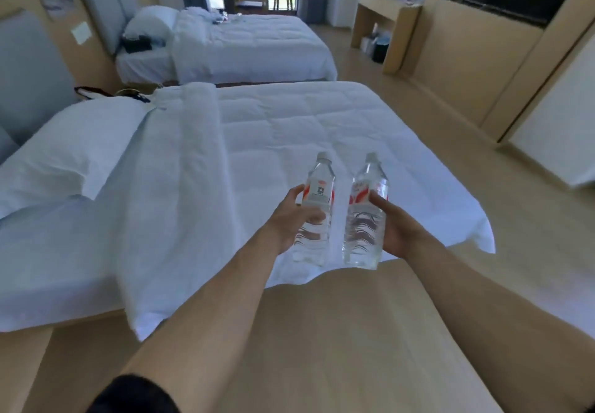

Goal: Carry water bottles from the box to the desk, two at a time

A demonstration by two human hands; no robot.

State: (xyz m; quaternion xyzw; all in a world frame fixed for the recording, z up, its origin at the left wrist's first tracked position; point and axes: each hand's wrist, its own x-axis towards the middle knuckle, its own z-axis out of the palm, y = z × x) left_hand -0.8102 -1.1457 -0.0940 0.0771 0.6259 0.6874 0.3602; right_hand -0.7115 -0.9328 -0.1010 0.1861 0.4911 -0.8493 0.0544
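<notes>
Two clear water bottles, the left bottle (314, 216) and the right bottle (365, 216), stand upright just beside each other above the near bed (257, 129). The left hand (289, 219) and right hand (397, 229) each have a curled grip around one. The tabletop (391, 10) stands far across the room.

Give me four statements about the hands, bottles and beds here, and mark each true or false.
1. Each hand holds one bottle: the left hand grips the left bottle, the right hand the right bottle. True.
2. Both bottles lie on the near bed. False: they are held in the air.
3. The bottles have white caps. True.
4. The far bed has a red cover. False: it is white.
</notes>
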